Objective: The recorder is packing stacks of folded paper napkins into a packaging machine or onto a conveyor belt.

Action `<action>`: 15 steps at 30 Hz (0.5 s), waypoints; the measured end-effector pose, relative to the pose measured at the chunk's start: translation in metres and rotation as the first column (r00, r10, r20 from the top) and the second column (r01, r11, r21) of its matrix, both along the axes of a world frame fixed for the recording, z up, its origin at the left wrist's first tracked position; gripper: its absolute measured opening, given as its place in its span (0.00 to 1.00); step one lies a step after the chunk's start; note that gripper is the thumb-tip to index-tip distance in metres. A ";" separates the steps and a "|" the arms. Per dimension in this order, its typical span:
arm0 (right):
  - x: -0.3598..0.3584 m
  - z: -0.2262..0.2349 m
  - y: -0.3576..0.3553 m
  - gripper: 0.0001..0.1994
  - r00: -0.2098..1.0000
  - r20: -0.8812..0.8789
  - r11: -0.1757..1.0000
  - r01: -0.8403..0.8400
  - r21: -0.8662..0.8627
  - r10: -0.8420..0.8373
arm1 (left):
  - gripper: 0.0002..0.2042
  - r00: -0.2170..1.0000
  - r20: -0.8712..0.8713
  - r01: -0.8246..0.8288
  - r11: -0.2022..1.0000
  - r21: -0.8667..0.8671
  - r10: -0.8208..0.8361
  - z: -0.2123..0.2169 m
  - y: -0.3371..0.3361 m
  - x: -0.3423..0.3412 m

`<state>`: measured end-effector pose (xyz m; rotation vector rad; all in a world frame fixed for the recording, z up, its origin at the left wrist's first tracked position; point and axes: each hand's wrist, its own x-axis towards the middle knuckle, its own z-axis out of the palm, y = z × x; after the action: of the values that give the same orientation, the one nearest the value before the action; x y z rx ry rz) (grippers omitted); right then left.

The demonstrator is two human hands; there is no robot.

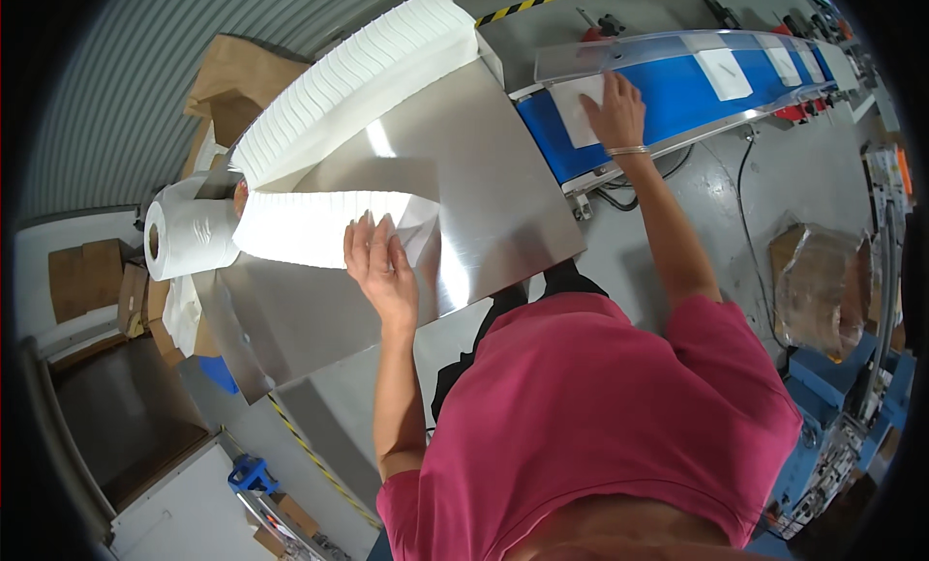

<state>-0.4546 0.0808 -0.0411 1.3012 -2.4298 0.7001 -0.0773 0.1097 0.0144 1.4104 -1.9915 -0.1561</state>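
Note:
On a steel table, a row of white flat packets stands on edge, packed close together. My left hand rests against the near right part of this row, fingers stretched out and slightly apart. The packets at its right end lean over. Behind it runs a longer, curved row of white packets. To the right, my right hand is over a single white packet at the near end of a blue conveyor belt. Its thumb and fingers are spread, touching or just above the packet.
Along the belt's far side runs a clear plastic guard; more white packets lie further down the belt. A large white roll is at the table's left end, near cardboard boxes. A plastic-wrapped carton sits at right.

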 end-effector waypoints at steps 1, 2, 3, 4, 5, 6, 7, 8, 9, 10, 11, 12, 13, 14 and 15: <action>0.011 0.002 -0.002 0.22 0.961 0.120 0.968 -0.244 -0.060 0.249 | 0.15 1.000 -0.011 0.010 1.000 0.005 -0.010 0.000 0.001 0.000; 0.024 0.003 -0.005 0.21 0.847 0.219 0.875 -0.462 -0.148 0.484 | 0.15 1.000 -0.006 0.007 1.000 0.005 -0.007 0.000 0.002 0.002; 0.043 -0.001 -0.007 0.20 0.693 0.317 0.761 -0.609 -0.223 0.648 | 0.15 1.000 -0.010 0.011 1.000 0.010 -0.010 0.000 0.002 0.002; 0.066 -0.005 -0.011 0.20 0.493 0.390 0.617 -0.720 -0.318 0.777 | 0.15 1.000 -0.012 0.010 1.000 0.015 -0.010 -0.001 0.002 0.003; 0.090 0.005 -0.013 0.21 0.347 0.517 0.544 -0.785 -0.296 0.782 | 0.15 1.000 -0.012 0.012 1.000 0.014 -0.012 -0.001 0.002 0.003; 0.114 0.016 -0.014 0.21 0.192 0.632 0.459 -0.839 -0.291 0.751 | 0.14 1.000 0.001 0.025 1.000 0.017 -0.025 0.001 0.002 0.004; 0.132 0.025 -0.013 0.22 0.119 0.654 0.403 -0.863 -0.304 0.747 | 0.14 0.999 0.013 0.043 0.999 0.019 -0.043 0.003 0.003 0.004; 0.146 0.030 -0.013 0.23 0.049 0.675 0.349 -0.882 -0.317 0.736 | 0.14 0.999 0.012 0.052 0.999 0.017 -0.052 0.004 0.003 0.004; 0.156 0.029 -0.017 0.23 0.055 0.674 0.357 -0.879 -0.318 0.737 | 0.15 0.994 0.048 0.093 0.996 0.011 -0.093 0.006 0.003 0.004; 0.165 0.023 -0.020 0.24 0.018 0.618 0.263 -0.914 -0.308 0.786 | 0.15 0.987 0.081 0.136 0.991 0.007 -0.136 0.007 0.003 0.004; 0.169 0.016 -0.020 0.25 -0.023 0.561 0.169 -0.942 -0.289 0.828 | 0.15 0.986 0.078 0.148 0.989 0.007 -0.148 0.010 0.002 0.001; 0.169 0.008 -0.020 0.25 -0.013 0.562 0.179 -0.942 -0.284 0.827 | 0.17 0.991 0.031 0.131 0.991 0.019 -0.132 0.012 0.002 -0.001; 0.167 0.000 -0.020 0.24 -0.006 0.494 0.155 -0.946 -0.284 0.870 | 0.18 0.993 -0.017 0.118 0.992 0.032 -0.118 0.013 0.001 -0.004; 0.163 -0.008 -0.018 0.24 0.004 0.423 0.134 -0.951 -0.280 0.906 | 0.20 0.995 -0.029 0.092 0.996 0.019 -0.092 0.011 0.000 -0.004; 0.155 0.014 -0.015 0.23 0.025 0.842 0.257 -0.957 -0.136 0.539 | 0.20 0.999 -0.002 0.047 0.999 0.006 -0.047 0.008 -0.003 0.003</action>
<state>-0.2998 0.0661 -0.0274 3.4445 -2.1301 1.1036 -0.0745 0.1068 0.0223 1.3670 -2.0247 -0.1845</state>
